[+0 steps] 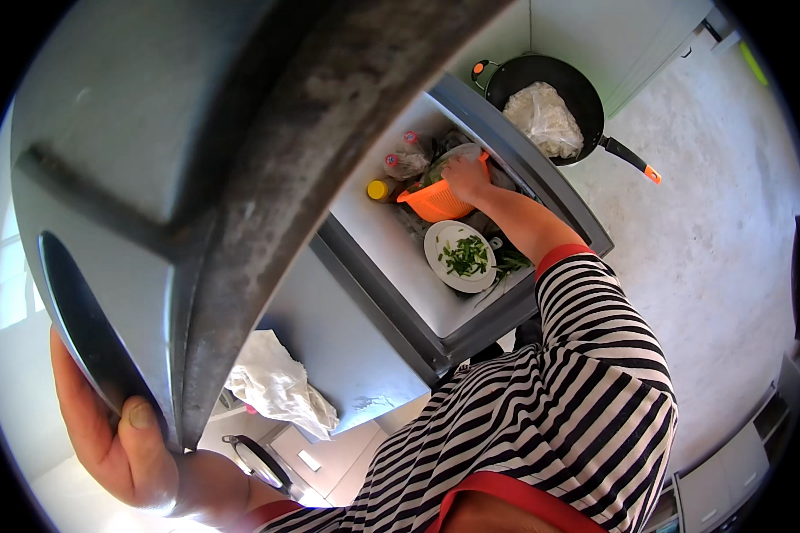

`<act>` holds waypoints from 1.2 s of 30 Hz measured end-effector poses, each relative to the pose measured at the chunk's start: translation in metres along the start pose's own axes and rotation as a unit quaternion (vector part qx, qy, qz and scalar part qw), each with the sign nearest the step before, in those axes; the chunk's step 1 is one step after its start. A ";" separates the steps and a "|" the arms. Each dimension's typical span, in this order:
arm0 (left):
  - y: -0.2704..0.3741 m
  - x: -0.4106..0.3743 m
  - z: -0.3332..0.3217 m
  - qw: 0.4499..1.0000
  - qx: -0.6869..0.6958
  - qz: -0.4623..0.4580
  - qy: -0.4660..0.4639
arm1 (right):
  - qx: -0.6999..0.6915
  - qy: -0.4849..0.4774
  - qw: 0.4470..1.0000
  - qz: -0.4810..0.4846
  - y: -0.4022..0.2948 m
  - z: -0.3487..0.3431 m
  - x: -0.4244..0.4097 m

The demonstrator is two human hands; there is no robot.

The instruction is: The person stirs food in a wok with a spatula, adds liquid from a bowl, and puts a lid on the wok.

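My left hand [117, 433] grips the dark handle [90, 320] at the edge of a raised grey chest freezer lid [267, 180]. My right hand [465, 178] reaches down into the freezer and lies over an orange slotted plastic basket [440, 200]. Greenish contents and a pale cover or bag show beside its fingers. Whether the fingers hold anything is hard to see. Just below the basket, a white plate [437, 260] carries chopped green stalks [467, 254]. Long green stalks [510, 261] lie by the plate. Clear bottles [410, 163] and a yellow-capped container [377, 190] stand near the inner wall.
The freezer's thick grey rim [387, 300] surrounds the opening. A black wok [507, 83] holding a plastic bag of pale food [543, 120] sits on the concrete floor [700, 220] beyond it. White cloth or plastic sheeting [277, 376] hangs over the grey surface [353, 346] at left.
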State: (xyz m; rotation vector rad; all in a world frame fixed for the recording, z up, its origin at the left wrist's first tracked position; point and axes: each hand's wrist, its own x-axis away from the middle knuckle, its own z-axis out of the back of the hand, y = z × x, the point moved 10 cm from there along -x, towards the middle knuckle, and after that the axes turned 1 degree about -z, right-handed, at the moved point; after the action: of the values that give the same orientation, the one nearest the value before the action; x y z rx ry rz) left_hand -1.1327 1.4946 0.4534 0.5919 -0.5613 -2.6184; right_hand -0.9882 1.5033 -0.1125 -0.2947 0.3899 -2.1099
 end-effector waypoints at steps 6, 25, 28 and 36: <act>-0.005 0.003 0.000 0.998 0.032 0.047 0.022 | -0.016 -0.089 0.995 -0.041 0.006 -0.013 0.019; -0.005 0.006 -0.003 0.998 0.018 0.051 0.031 | -0.047 -0.161 0.985 -0.040 0.009 -0.039 0.022; -0.004 0.007 -0.004 0.999 0.014 0.044 0.022 | -0.027 -0.216 0.976 -0.023 0.008 -0.048 0.023; 0.002 0.007 -0.005 0.998 -0.057 -0.009 -0.033 | -0.018 -0.139 0.990 0.008 0.004 -0.035 0.031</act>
State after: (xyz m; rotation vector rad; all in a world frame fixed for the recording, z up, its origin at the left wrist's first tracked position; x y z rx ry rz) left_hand -1.1353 1.4886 0.4478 0.4782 -0.4246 -2.6751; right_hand -1.0140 1.4807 -0.1445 -0.5960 0.2639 -2.0122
